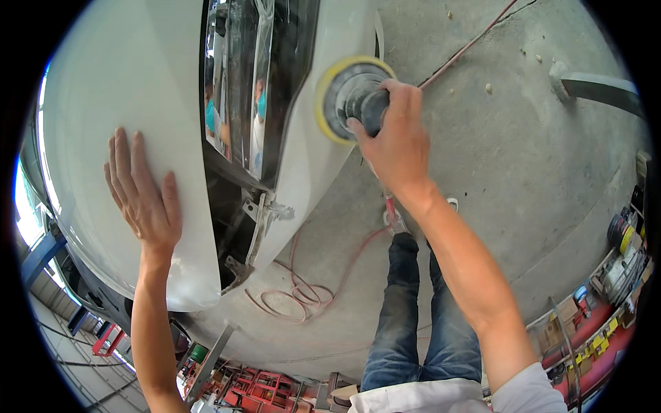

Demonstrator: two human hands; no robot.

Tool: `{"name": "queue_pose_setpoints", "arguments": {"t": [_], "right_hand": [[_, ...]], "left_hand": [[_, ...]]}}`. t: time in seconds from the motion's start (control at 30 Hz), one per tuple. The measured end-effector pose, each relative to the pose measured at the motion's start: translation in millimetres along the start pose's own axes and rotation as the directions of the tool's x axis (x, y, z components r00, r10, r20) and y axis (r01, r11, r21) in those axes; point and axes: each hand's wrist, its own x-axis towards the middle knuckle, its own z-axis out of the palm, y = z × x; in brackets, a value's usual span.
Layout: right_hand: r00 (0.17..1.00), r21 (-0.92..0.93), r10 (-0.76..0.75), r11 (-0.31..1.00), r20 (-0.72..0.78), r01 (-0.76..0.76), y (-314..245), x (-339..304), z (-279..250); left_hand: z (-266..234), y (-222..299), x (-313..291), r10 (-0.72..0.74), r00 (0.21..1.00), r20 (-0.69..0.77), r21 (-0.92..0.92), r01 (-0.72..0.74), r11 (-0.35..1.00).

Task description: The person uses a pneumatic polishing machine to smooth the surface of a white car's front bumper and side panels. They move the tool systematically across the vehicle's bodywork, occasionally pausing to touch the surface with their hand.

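My left hand (143,199) lies flat on the white car hood (148,62), fingers stretched out and thumb apart. My right hand (403,148) is wrapped round the dark top of a round orbital sander (351,86) with a yellow-edged pad. The sander sits over the white body panel (306,155) beside the headlight (241,89), overhanging that panel's outer edge. How much of the pad touches the panel cannot be told. An air hose (390,205) runs down from the sander. Below the headlight, a bare gap shows metal brackets (253,210), with a grey scuffed patch (281,211) beside them.
Loops of reddish hose (303,297) lie on the concrete floor (482,158) near my feet. Another hose stretch (475,43) crosses at the far right, near a grey curved stand (599,93). Red equipment (255,389) stands behind me; cluttered shelving (599,323) lines the lower right.
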Motion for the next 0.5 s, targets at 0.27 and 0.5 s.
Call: {"name": "queue_pose_setpoints", "arguments": {"t": [0.27,0.5], "right_hand": [[0.999,0.033,0.022,0.999,0.035,-0.023,2.1,-3.5,-1.2],[0.995,0.041,0.035,0.998,0.098,-0.039,-0.8,-2.6,-4.2]], "left_hand": [[1.4,1.6,1.1,0.007,1.0,-0.02,-0.02,-0.007,1.0],[3.0,-1.0,-0.8,0.013,0.999,-0.03,-0.006,-0.014,1.0]]}}
